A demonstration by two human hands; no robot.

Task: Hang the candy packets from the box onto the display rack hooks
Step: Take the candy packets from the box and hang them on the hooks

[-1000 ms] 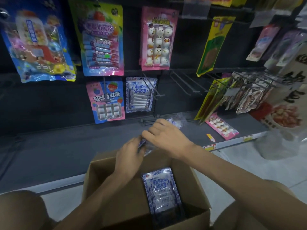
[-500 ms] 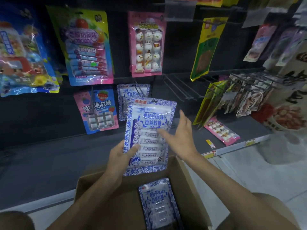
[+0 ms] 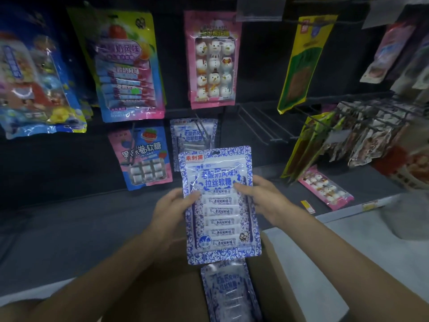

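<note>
The blue-and-white candy packet [image 3: 220,203] was held upright and face-on above the open cardboard box [image 3: 287,270], probably so that the hang hole at its top edge could be lined up with a hook. The left hand [image 3: 171,210] formed a closed grip on the packet's left edge, thumb on the front face and fingers behind. The right hand [image 3: 262,201] formed a matching closed grip on the right edge, thumb likewise laid across the front. The packet therefore lay between the two hands, with its upper half projecting above both and its lower edge hanging below them. A two-sided hold of this kind likely kept the thin film flat and stopped it from twisting.

Directly behind and above the packet's top, a hook [image 3: 204,133] on the lower row carried an identical hung packet [image 3: 197,135], which suggested the intended destination. The held packet's top overlapped it in view; contact could not be determined. A further packet in the box [image 3: 229,291] lay below the held one.
</note>
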